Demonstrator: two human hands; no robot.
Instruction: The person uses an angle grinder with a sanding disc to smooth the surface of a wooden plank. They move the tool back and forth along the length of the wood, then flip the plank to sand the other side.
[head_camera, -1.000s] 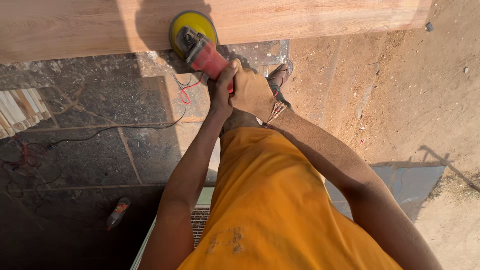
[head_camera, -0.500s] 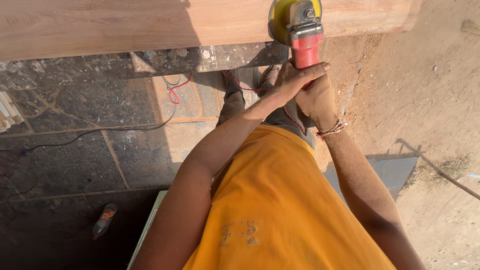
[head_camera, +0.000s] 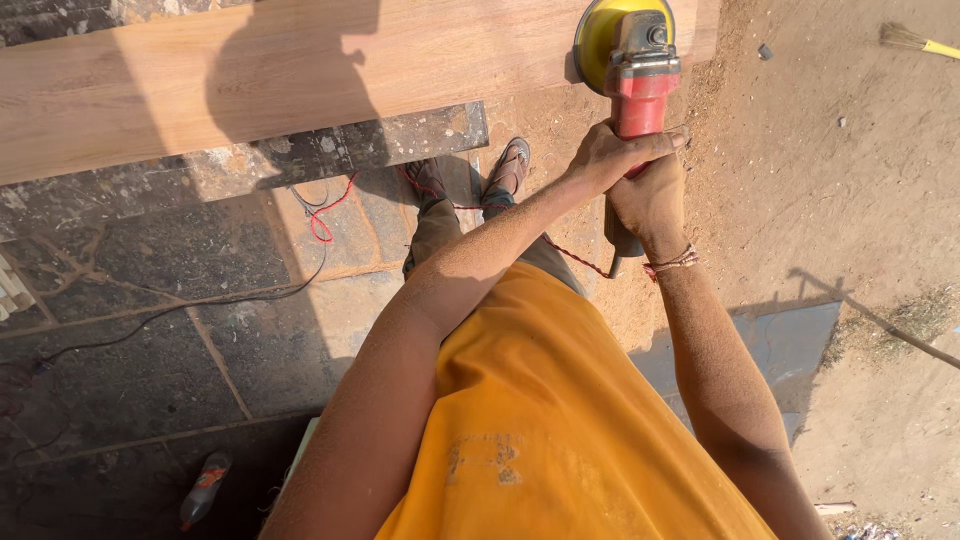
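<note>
Sander (head_camera: 635, 60), red with a yellow disc, now rests near the wooden plank's (head_camera: 300, 70) right end, having travelled rightward; left hand (head_camera: 610, 155) and right hand (head_camera: 650, 200) both clasp its body.

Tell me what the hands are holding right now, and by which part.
Both hands grip a red angle sander by its body: the left hand wraps the red barrel, the right hand holds the rear grip. Its yellow disc rests on the wooden plank.
</note>
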